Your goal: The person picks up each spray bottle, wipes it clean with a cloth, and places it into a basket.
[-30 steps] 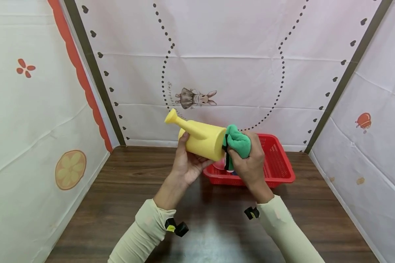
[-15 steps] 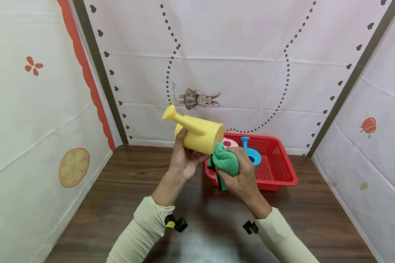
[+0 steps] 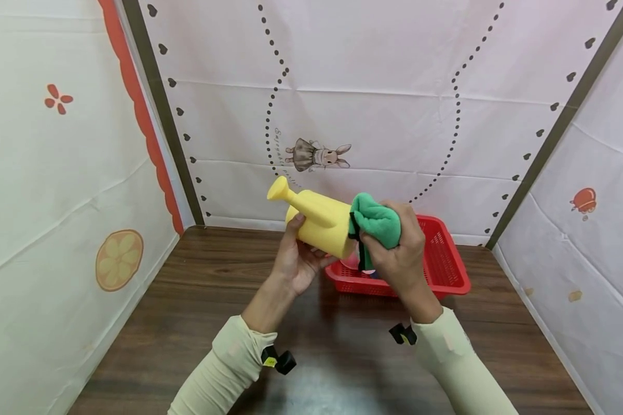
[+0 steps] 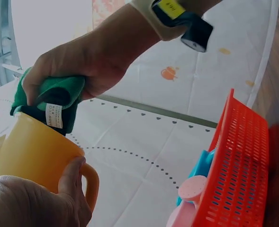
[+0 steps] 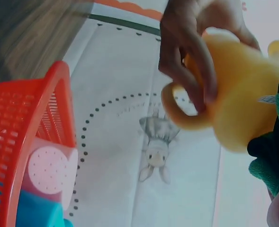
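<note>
A toy watering can [image 3: 319, 222], yellow and tipped on its side, is held up above the table, its spout toward the upper left. My left hand [image 3: 296, 265] grips it from below, thumb on the near side. In the right wrist view, the fingers of that hand lie by the can's curved handle [image 5: 177, 113]. Bunched in my right hand [image 3: 405, 259] is a green cloth [image 3: 379, 225] with black edging, which meets the can's base end. A white label [image 4: 53, 116] shows on the cloth in the left wrist view. The cloth hides part of the base.
Behind the right hand, a red plastic basket [image 3: 449, 259] stands on the dark wooden table [image 3: 213, 288]. It holds a pink watering can [image 5: 49, 172] and a blue one [image 5: 37, 210]. Patterned white sheets [image 3: 374, 57] enclose the back and both sides.
My right hand moved the cloth down along the can's base, then back up to the right. The left hand keeps its grip on the can, which shifted slightly right and down.
</note>
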